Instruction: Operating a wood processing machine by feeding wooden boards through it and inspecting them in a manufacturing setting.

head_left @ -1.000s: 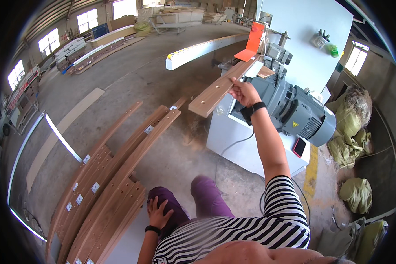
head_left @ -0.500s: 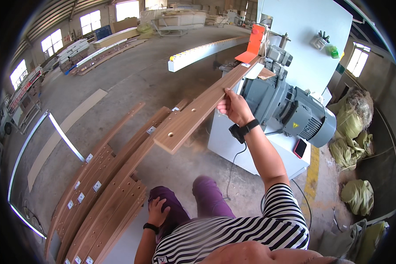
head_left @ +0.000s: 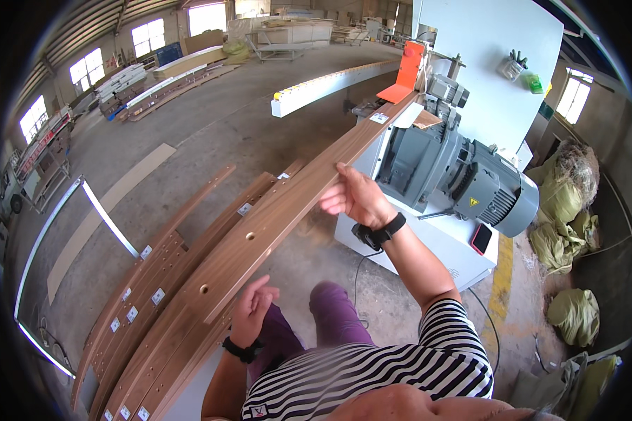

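A long brown wooden board (head_left: 295, 200) with two round holes near its close end slants out from under the orange guard (head_left: 405, 77) of a machine. My right hand (head_left: 361, 200) is at the board's right edge, its thumb on the top face and its fingers bent along the side below. A black watch is on that wrist. Raised over my purple-clad leg, my left hand (head_left: 253, 312) is open, holds nothing and is beside the board's near end. A stack of similar boards (head_left: 161, 333) with holes and small white labels lies beneath and to the left.
Grey motors (head_left: 484, 179) are mounted on the white machine, with a phone (head_left: 481, 238) on its base. A white roller rail (head_left: 330, 85) stands beyond the board. Pale green sacks (head_left: 572, 316) lie to the right. A cable (head_left: 361, 281) hangs to the floor.
The board has slid toward me, down and to the left, out from the machine. My right hand has come along with it. My left hand has lifted off my thigh toward the board's end.
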`<action>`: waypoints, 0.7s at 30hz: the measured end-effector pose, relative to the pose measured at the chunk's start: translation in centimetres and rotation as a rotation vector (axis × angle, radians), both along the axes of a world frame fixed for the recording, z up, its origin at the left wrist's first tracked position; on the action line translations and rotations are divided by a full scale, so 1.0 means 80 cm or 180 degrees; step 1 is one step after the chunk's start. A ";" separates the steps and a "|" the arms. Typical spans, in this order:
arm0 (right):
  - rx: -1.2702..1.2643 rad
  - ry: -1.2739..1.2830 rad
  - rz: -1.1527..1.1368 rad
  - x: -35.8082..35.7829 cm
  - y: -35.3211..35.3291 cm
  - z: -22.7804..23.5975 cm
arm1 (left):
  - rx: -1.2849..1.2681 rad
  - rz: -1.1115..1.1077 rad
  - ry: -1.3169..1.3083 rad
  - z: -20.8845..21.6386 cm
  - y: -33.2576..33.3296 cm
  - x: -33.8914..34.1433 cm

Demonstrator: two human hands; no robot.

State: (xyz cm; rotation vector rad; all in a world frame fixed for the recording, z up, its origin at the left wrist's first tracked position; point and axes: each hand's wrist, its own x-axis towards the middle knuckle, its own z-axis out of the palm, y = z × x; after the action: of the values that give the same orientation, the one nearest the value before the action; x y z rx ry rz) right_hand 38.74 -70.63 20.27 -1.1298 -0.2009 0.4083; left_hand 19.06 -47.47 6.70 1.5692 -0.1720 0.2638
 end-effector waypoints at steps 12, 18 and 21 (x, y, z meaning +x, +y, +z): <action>-0.0038 -0.0027 0.0900 -0.007 -0.007 -0.028 | -0.0996 -0.0173 -0.0472 0.056 -0.019 0.042; 0.0193 -0.0050 0.0132 0.028 -0.037 -0.041 | -0.1115 -0.0320 -0.1061 0.065 -0.024 0.045; 0.0248 -0.0064 -0.0080 0.048 -0.043 -0.040 | -0.1429 -0.0485 -0.1346 0.077 -0.027 0.039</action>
State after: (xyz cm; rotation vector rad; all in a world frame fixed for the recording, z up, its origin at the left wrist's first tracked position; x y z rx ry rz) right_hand 42.58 -74.09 17.05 -1.0590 -0.2184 0.3639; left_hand 22.15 -49.66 12.84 1.0348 -0.5230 0.4777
